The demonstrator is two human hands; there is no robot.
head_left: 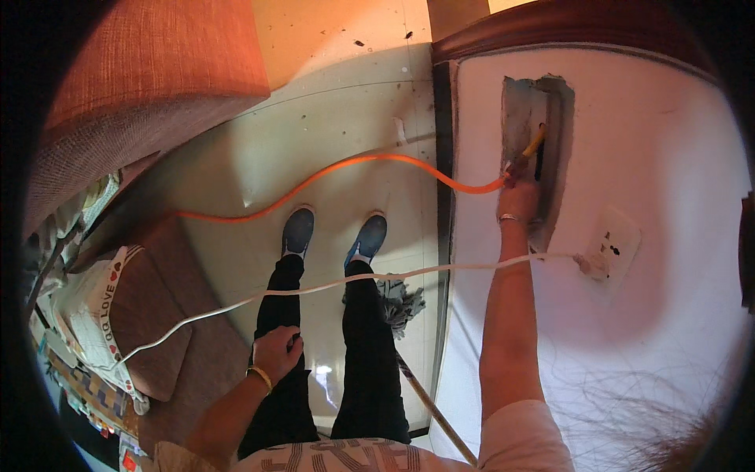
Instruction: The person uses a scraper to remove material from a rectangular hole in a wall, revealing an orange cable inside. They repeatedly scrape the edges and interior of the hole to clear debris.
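Observation:
My right hand reaches into a rough-edged recess cut in the white wall, its fingers closed around the end of an orange hose. From there the hose curves away left across the floor. A yellow stick-like piece stands up in the recess just beyond my fingertips; whether it joins the hose is hidden. Low in front of my thigh, my left hand is curled closed. A dark spot shows at its thumb, too small to make out.
A white cord stretches across in front of me, passing my right forearm, to a plug in a wall socket. A grey mop leans beside my leg. Left are a brown seat, a white printed cloth and orange-red upholstery.

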